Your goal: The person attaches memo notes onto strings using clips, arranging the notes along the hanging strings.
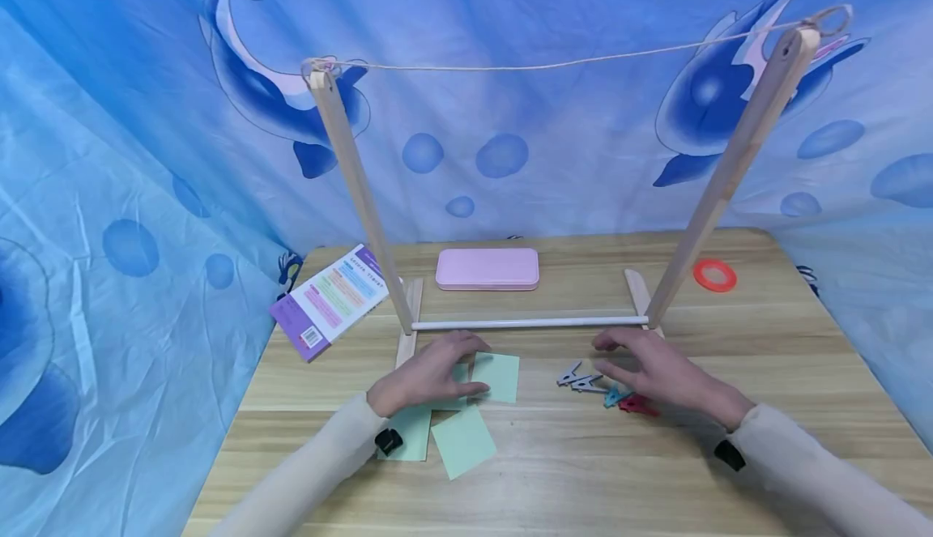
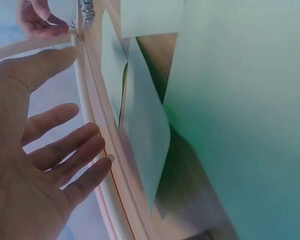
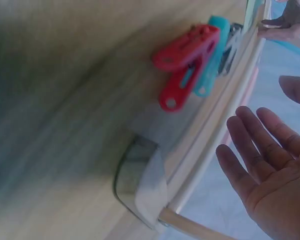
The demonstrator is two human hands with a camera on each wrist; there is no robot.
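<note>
**Hands flat over paper and pegs**

Both my hands are open and hold nothing. My left hand (image 1: 426, 375) rests on the green paper squares (image 1: 497, 377). My right hand (image 1: 659, 371) hovers over the little pegs (image 1: 586, 381). Paper is thin and bendy, so I think an edge is best to pinch.

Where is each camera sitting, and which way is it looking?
Head: worn on the head, looking forward and down at the table, the wooden rack, both hands and both sleeves.
Left wrist: on the left wrist, looking past the open left hand at the green paper squares.
Right wrist: on the right wrist, looking past the open right hand at the red peg and teal peg.
Shared: both wrist views show the rack's white rod and the other hand far off.
</note>
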